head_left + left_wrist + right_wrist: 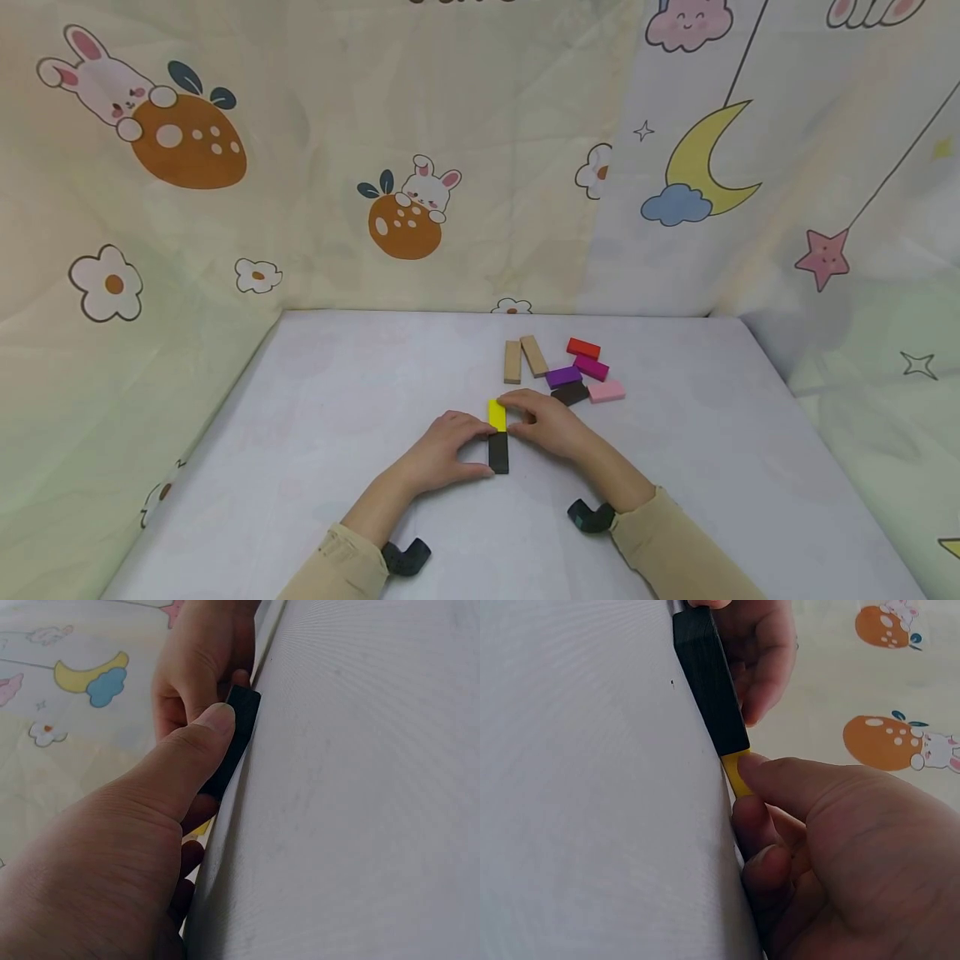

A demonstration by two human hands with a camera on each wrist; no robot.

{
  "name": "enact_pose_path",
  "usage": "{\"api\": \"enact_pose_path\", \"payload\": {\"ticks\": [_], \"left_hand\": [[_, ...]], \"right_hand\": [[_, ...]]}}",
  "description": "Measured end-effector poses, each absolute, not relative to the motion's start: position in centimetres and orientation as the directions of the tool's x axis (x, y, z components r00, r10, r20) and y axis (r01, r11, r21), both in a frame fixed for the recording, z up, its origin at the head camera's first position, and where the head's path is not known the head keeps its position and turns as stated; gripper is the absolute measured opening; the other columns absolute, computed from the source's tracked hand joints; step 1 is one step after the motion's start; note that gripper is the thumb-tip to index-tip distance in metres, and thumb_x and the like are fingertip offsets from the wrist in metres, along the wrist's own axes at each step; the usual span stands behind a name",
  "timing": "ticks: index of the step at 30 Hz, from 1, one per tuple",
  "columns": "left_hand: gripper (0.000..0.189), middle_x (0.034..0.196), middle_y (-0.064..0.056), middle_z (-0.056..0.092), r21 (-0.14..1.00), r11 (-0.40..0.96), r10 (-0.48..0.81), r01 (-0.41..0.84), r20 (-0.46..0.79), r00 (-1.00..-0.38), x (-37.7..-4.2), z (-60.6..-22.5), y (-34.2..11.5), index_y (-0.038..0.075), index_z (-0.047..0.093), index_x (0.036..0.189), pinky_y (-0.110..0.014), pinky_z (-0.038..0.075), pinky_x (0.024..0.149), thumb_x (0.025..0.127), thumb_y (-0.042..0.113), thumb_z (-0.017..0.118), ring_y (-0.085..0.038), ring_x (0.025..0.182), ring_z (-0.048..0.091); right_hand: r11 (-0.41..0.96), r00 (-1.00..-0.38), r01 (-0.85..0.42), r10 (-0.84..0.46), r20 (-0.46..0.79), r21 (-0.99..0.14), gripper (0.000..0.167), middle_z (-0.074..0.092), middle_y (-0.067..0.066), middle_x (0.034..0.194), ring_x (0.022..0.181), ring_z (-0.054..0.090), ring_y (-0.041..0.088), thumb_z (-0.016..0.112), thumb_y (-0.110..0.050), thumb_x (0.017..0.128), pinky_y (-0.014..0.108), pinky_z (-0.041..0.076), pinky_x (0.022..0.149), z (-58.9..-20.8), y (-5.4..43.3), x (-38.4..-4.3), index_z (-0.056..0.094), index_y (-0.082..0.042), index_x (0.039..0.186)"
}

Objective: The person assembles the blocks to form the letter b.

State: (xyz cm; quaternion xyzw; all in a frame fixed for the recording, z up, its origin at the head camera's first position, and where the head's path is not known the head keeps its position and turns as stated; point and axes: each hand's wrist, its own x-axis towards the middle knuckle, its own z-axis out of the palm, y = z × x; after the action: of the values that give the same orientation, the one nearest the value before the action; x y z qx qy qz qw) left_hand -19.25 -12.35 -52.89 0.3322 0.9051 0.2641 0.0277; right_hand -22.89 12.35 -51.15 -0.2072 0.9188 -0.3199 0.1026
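i judge the step in hand to be lining up two blocks: the black block (498,455) and the yellow block (497,413) lie in one line on the tabletop (315,442), in front of me and between my hands, the yellow one farther from me. their ends seem to meet. the next move, as i read it, calls for a light, even push so that the seam stays tight and the sides run straight, then a gentle release that nudges neither piece.

my left hand (444,454) grips the black block lengthwise, thumb at the near end and a fingertip up by the seam. my right hand (551,425) pinches the yellow block between thumb and finger from the right, the forefinger near its far end. both forearms reach in from the lower edge and slant toward each other, with the hands low, close to the surface.

beyond my right hand lie the loose ones: two tan blocks (512,362), a red block (583,347), a magenta block (591,367), a purple block (564,377), a dark brown block (570,394) and a pink block (607,392). the brown one is near my knuckles, so a careless lift could brush it.
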Motion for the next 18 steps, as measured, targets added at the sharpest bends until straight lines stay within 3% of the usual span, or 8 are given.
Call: {"api": "enact_pose_path", "payload": {"ticks": [11, 15, 18], "left_hand": [[0.062, 0.133, 0.012, 0.056, 0.505, 0.651, 0.604, 0.567, 0.108, -0.789, -19.19, -52.91, -12.55, 0.033, 0.056, 0.136, -0.038, 0.037, 0.112, 0.083, 0.063, 0.068, -0.011, 0.128, 0.045], [0.062, 0.133, 0.013, 0.055, 0.501, 0.656, 0.602, 0.564, 0.103, -0.792, -19.20, -52.97, -12.54, 0.035, 0.055, 0.137, -0.038, 0.037, 0.113, 0.084, 0.065, 0.065, -0.011, 0.128, 0.045], [0.062, 0.133, 0.012, 0.055, 0.495, 0.656, 0.604, 0.569, 0.107, -0.790, -19.19, -52.92, -12.55, 0.035, 0.055, 0.137, -0.038, 0.037, 0.113, 0.084, 0.064, 0.066, -0.011, 0.129, 0.045]], "right_hand": [[0.704, -0.907, -0.298, -0.419, -0.037, -0.645, 0.043, 0.059, -0.009, 0.136, 0.083, 0.053, 0.010, 0.071, -0.028, 0.091, 0.023, 0.050, 0.074, -51.45, 12.40, -23.01, 0.061, -0.035, 0.132], [0.647, -0.954, -0.180, -0.300, -0.030, -0.741, 0.030, 0.069, -0.003, 0.102, 0.066, 0.055, 0.015, 0.066, -0.024, 0.095, 0.026, 0.050, 0.060, -51.46, 12.53, -23.11, 0.066, -0.031, 0.124], [0.580, -0.981, -0.076, -0.191, -0.045, -0.811, 0.026, 0.064, 0.003, 0.077, 0.050, 0.054, 0.021, 0.062, -0.022, 0.097, 0.029, 0.051, 0.050, -51.50, 12.65, -23.23, 0.065, -0.029, 0.122]]}}
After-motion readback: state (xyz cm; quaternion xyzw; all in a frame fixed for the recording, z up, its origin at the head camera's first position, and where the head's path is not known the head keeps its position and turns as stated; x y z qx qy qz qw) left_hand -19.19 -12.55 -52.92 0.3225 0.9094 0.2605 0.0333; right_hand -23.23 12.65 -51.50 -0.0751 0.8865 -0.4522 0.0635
